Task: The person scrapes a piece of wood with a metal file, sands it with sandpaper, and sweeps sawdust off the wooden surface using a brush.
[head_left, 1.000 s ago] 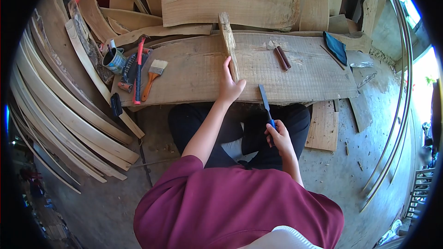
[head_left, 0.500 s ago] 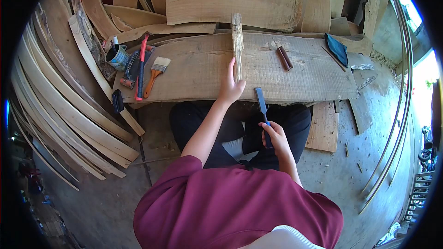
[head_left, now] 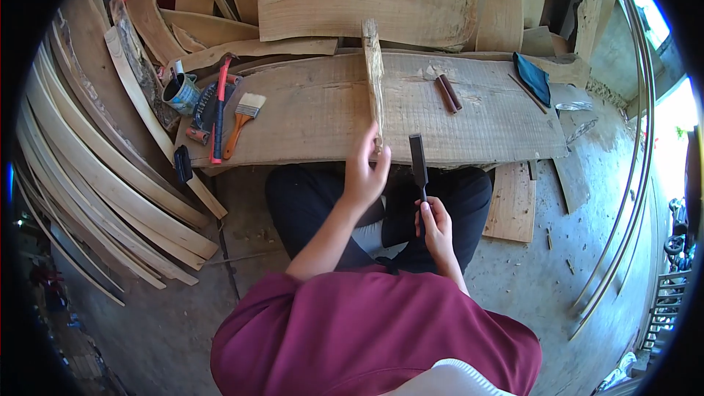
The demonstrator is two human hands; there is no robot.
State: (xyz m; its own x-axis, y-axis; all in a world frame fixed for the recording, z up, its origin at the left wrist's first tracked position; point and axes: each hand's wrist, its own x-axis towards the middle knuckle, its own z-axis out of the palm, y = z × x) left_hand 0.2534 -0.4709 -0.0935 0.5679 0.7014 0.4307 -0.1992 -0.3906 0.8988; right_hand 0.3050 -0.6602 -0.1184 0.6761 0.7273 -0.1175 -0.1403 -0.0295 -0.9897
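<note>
A narrow rough strip of wood [head_left: 373, 77] lies lengthwise across the plank bench [head_left: 308, 117], its near end at the bench's front edge. Around that near end is my left hand [head_left: 364, 180], thumb and fingers apart; whether its fingertips touch the wood I cannot tell. My right hand [head_left: 437, 231] is wrapped round the handle of a chisel [head_left: 418, 160], holding it upright over my lap with the flat dark blade pointing away from me. The handle is mostly hidden by the hand.
On the bench's left lie a paintbrush [head_left: 245, 123], a red-and-black hammer [head_left: 219, 114] and a tin can [head_left: 180, 93]. Two brown rods [head_left: 448, 94] and a teal cloth [head_left: 532, 79] are on the right. Curved boards [head_left: 121, 169] lean at left; large boards [head_left: 367, 0] stand behind.
My left hand has slid back toward me along the wood strip and its fingers have spread. The chisel has turned in my right hand, so its blade now looks darker.
</note>
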